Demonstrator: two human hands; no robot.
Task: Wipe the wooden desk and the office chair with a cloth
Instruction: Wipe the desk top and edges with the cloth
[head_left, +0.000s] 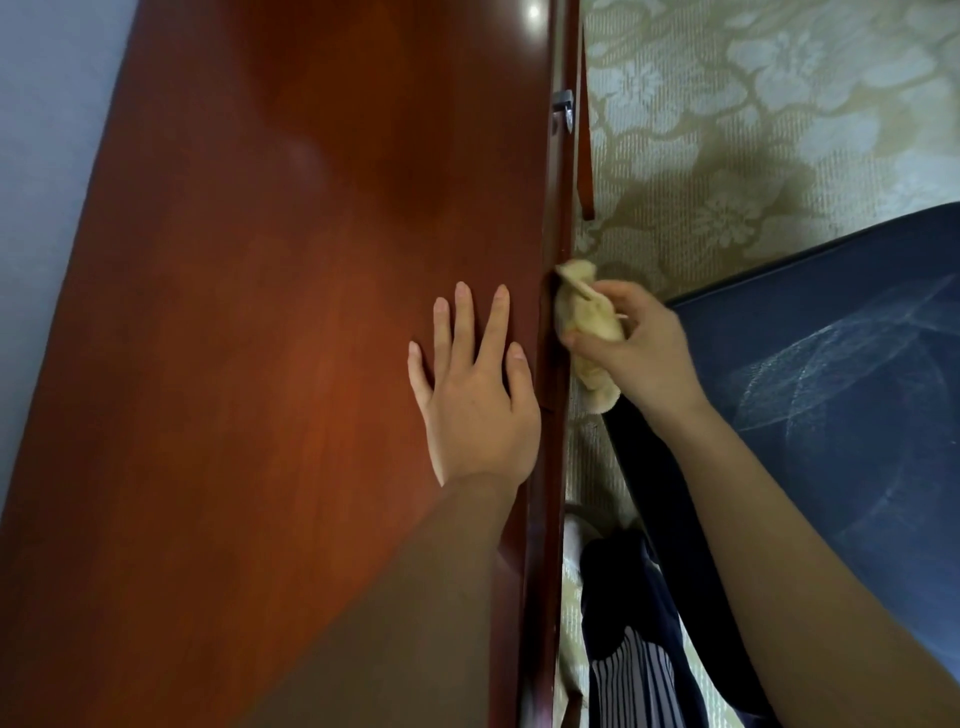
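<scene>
Left hand (475, 395) lies flat, fingers spread, on the wooden desk (270, 312). Just beside it, the right hand (641, 358) grips a bunched cloth (587, 325) against the desk's front edge; the office chair (841, 384) sits beyond.

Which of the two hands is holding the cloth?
The right hand: its fingers curl round the yellow cloth against the desk's side edge. The left hand holds nothing and lies flat, fingers straight, on the desk top.
</scene>
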